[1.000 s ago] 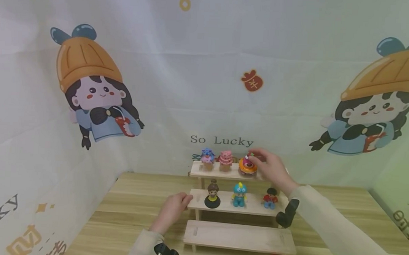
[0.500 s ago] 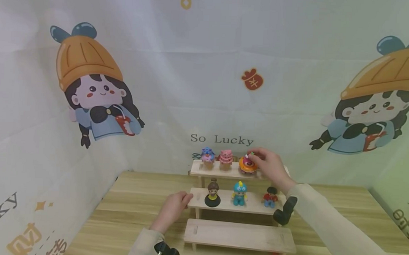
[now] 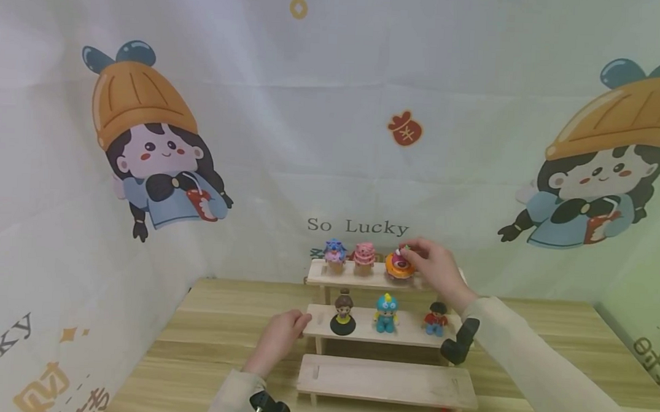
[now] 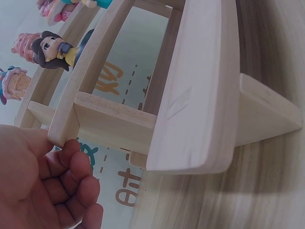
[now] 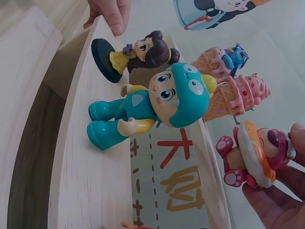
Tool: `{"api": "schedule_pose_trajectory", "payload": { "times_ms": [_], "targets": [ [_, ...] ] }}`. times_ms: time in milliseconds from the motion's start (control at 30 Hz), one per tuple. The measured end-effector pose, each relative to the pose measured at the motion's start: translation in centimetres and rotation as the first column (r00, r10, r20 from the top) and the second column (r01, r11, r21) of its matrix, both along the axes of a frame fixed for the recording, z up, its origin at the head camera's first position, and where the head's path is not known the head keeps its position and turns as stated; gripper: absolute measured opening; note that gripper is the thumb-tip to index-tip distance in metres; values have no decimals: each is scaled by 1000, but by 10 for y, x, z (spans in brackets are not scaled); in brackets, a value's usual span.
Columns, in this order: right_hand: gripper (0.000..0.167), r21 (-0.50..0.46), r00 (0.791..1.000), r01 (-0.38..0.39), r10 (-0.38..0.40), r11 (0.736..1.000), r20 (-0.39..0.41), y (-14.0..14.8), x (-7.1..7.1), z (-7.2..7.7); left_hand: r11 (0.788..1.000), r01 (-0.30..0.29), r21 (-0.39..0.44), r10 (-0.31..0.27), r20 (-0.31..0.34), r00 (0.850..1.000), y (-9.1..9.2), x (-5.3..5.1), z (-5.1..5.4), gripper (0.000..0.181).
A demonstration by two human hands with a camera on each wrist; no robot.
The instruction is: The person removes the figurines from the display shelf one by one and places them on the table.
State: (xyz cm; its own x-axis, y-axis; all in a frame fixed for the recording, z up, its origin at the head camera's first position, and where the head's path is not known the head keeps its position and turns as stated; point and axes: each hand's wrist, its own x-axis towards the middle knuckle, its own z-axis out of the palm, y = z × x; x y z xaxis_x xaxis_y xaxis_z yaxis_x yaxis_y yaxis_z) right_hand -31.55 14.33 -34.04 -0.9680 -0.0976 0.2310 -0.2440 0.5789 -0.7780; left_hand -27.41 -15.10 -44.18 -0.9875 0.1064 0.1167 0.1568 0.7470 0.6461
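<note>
The right hand [image 3: 440,269] pinches a glossy bear toy [image 5: 257,155] between thumb and fingers, their gap no wider than the toy; it is pink with paw-marked soles and a fat orange-and-white ring round its middle. The toy is at the right part of the far, top tier; I cannot tell whether it touches the board. The left hand [image 3: 280,333] grips the left end of the middle tier, thumb on top, other fingers curled. The wooden stand [image 3: 383,380] is pale and smooth, its three planks fine-grained with rounded corners. Left of the bear are a pink cone figure [image 3: 364,260] and a blue cone figure [image 3: 335,255], with lattice-textured cones. The middle tier bears, left to right, a brown-haired figure [image 3: 344,314] on a round black base, a shiny turquoise figure [image 3: 386,314] and a red-jacketed figure [image 3: 436,319]. The table [image 3: 174,347] has streaked wood grain; behind, a creased, pale cloth backdrop [image 3: 311,119] carries cartoon prints and lettering.
</note>
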Motion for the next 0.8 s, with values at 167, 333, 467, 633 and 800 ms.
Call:
{"api": "schedule_pose_trajectory", "payload": {
  "times_ms": [167, 333, 467, 633, 800],
  "targets": [
    [30, 14, 999, -2, 2, 1000, -41, 0, 3, 2, 1000, 5, 7, -5, -7, 1000, 0, -1, 0, 34],
    [29, 43, 997, -6, 10, 999, -78, -1, 9, 3, 1000, 4, 4, -4, -8, 1000, -1, -1, -2, 34],
    [30, 38, 997, -6, 8, 999, -73, -1, 12, 4, 1000, 7, 2, -7, -12, 1000, 0, -1, -2, 34],
    [29, 11, 997, -8, 9, 1000, -74, 2, 19, 7, 1000, 11, 11, -11, -8, 1000, 0, -1, -3, 34],
    [27, -9, 995, -25, 24, 1000, -97, 5, 27, 9, 1000, 17, 16, -17, -17, 1000, -1, -1, -3, 34]
  ]
}}
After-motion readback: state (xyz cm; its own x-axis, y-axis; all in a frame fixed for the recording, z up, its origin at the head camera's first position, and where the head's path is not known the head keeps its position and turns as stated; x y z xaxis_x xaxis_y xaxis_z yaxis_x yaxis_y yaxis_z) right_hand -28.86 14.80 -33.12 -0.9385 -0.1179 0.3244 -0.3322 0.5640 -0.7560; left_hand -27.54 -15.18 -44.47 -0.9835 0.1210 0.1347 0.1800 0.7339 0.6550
